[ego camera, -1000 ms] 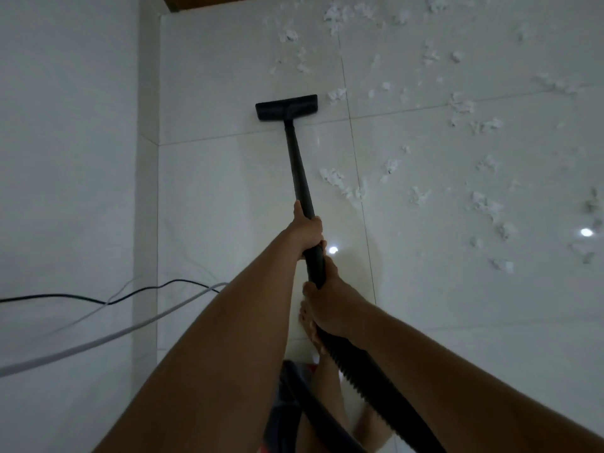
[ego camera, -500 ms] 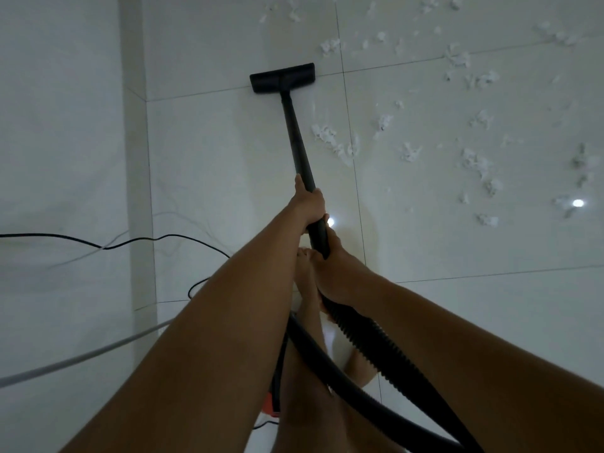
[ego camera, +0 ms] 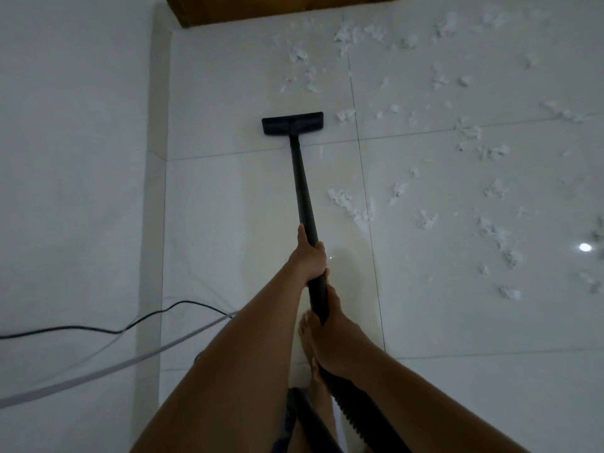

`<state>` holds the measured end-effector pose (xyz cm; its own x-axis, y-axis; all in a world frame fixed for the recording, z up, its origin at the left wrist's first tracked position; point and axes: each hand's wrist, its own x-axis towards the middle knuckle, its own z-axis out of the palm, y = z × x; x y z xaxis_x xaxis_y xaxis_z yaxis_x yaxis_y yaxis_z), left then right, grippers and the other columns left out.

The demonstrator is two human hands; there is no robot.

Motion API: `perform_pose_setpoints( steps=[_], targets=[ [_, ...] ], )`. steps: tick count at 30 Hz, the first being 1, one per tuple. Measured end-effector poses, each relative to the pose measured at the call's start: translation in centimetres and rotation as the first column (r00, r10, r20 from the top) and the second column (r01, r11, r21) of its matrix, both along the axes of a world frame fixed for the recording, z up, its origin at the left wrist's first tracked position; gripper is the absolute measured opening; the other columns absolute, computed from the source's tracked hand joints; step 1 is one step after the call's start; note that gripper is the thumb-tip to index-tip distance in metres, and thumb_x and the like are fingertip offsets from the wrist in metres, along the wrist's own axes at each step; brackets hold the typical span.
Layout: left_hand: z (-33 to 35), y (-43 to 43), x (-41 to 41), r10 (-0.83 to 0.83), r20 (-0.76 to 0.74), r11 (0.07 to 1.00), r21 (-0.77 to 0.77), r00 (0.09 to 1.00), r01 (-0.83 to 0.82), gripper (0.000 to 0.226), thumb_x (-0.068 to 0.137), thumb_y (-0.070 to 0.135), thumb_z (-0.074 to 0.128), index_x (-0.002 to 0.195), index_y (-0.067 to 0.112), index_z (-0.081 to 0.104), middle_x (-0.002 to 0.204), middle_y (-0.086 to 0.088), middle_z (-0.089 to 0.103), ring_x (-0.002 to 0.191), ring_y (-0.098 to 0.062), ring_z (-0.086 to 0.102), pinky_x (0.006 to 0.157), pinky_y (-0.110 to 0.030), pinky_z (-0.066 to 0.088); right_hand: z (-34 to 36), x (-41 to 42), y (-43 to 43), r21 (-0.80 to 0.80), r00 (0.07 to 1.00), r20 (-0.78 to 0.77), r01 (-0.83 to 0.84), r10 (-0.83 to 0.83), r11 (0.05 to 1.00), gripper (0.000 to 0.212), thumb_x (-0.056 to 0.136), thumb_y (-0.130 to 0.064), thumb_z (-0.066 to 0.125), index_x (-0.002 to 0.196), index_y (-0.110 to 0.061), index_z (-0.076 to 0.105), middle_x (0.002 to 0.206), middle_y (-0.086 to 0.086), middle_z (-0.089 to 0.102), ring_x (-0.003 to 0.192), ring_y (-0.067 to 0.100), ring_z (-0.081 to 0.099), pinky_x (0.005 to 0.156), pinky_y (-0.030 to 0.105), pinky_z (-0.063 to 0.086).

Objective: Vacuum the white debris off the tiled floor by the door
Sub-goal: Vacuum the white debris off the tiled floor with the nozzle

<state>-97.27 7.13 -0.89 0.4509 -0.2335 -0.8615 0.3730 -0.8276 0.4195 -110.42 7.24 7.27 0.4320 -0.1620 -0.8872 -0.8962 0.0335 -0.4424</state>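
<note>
- Left hand (ego camera: pixel 310 256) grips the wand (ego camera: pixel 302 184) farther out, thumb along it, arm stretched forward.
- Right hand (ego camera: pixel 340 335) grips it nearer, just behind the left; forearm comes in from the near right.

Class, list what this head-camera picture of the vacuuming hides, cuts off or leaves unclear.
Head view:
- Vacuum body: beyond bottom edge; only hose shows.
- Door: cropped by top edge.
- Black cable: plug beyond left edge.
- Whatever lies under the floor head: covered by it.
- Right hand: finger curl hidden behind the wand.
</note>
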Motion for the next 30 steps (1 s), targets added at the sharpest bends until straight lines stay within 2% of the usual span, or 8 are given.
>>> perform_pose_setpoints(
  steps=[4, 8, 10, 13, 19, 24, 30],
  targets=[
    [0.3, -1.2, 4.6, 0.008, -0.016, 1.0, 0.003, 1.0, -0.007, 0.067, 0.109, 0.033, 0.031, 0.158, 0.04, -0.014, 0.082, -0.01, 0.06, 0.062, -0.016, 0.059, 0.055, -0.028, 0.05, 1.3, 4.7, -1.4, 0.019, 1.0, -0.003, 0.026, -0.026, 0.999, 0.068, 0.11, -0.037, 0.035, 0.159, -0.045, -0.011, 0.099, 0.013, 0.067, 0.052, 0.011, 0.058, 0.033, 0.013, 0.039],
    [0.3, -2.5, 8.7, 0.017, -0.029, 1.0, 0.004, 0.999, -0.017, 0.069, 0.108, 0.032, 0.032, 0.157, 0.042, -0.015, 0.087, -0.013, 0.063, 0.066, -0.02, 0.061, 0.069, -0.035, 0.058, 2.2, 8.9, -2.9, 0.014, 1.0, -0.007, 0.014, -0.014, 1.0, 0.068, 0.11, -0.036, 0.035, 0.16, -0.042, -0.012, 0.101, 0.015, 0.064, 0.047, 0.01, 0.054, 0.029, 0.011, 0.033],
    [0.3, -3.1, 10.6, 0.024, -0.025, 1.0, -0.004, 0.999, -0.024, 0.069, 0.108, 0.032, 0.033, 0.157, 0.042, -0.014, 0.083, -0.011, 0.063, 0.064, -0.019, 0.06, 0.064, -0.033, 0.055, 2.1, 10.8, -3.5, 0.011, 1.0, -0.003, 0.014, -0.014, 1.0, 0.068, 0.11, -0.036, 0.034, 0.16, -0.042, -0.011, 0.097, 0.011, 0.062, 0.049, 0.01, 0.055, 0.028, 0.01, 0.032],
    [0.1, -4.2, 13.2, 0.035, -0.031, 0.999, -0.014, 0.999, -0.035, 0.069, 0.108, 0.032, 0.034, 0.157, 0.042, -0.013, 0.08, -0.01, 0.061, 0.061, -0.017, 0.059, 0.058, -0.031, 0.052, 1.4, 13.3, -4.5, 0.008, 1.0, 0.001, 0.025, -0.025, 1.0, 0.067, 0.11, -0.037, 0.034, 0.159, -0.045, -0.01, 0.097, 0.011, 0.065, 0.049, 0.011, 0.057, 0.03, 0.011, 0.035],
    [-0.5, -6.6, 17.8, 0.04, -0.021, 0.999, -0.011, 0.999, -0.04, 0.069, 0.108, 0.032, 0.034, 0.157, 0.044, -0.013, 0.079, -0.01, 0.061, 0.06, -0.015, 0.058, 0.054, -0.028, 0.052, 0.3, 17.7, -6.6, 0.068, 0.993, -0.018, 0.118, -0.117, 0.991, 0.065, 0.108, -0.038, 0.036, 0.155, -0.056, -0.006, 0.1, 0.02, 0.067, 0.05, 0.018, 0.061, 0.041, 0.024, 0.05],
    [-0.1, -7.3, 19.2, 0.027, -0.02, 1.0, -0.01, 0.999, -0.028, 0.069, 0.108, 0.031, 0.034, 0.158, 0.042, -0.012, 0.08, -0.01, 0.06, 0.06, -0.014, 0.058, 0.051, -0.027, 0.05, 0.5, 19.2, -7.3, 0.094, 0.99, -0.034, 0.142, -0.139, 0.985, 0.063, 0.108, -0.038, 0.036, 0.154, -0.056, -0.004, 0.092, 0.018, 0.064, 0.051, 0.019, 0.06, 0.041, 0.025, 0.05],
    [2.2, -6.9, 18.0, 0.013, -0.051, 1.0, 0.003, 0.999, -0.013, 0.068, 0.109, 0.031, 0.033, 0.157, 0.042, -0.013, 0.077, -0.008, 0.059, 0.058, -0.012, 0.056, 0.044, -0.023, 0.046, 2.8, 18.4, -6.9, 0.072, 0.99, -0.053, 0.134, -0.13, 0.988, 0.064, 0.109, -0.037, 0.036, 0.155, -0.055, -0.004, 0.095, 0.018, 0.067, 0.053, 0.018, 0.061, 0.04, 0.024, 0.05]
  ],
)
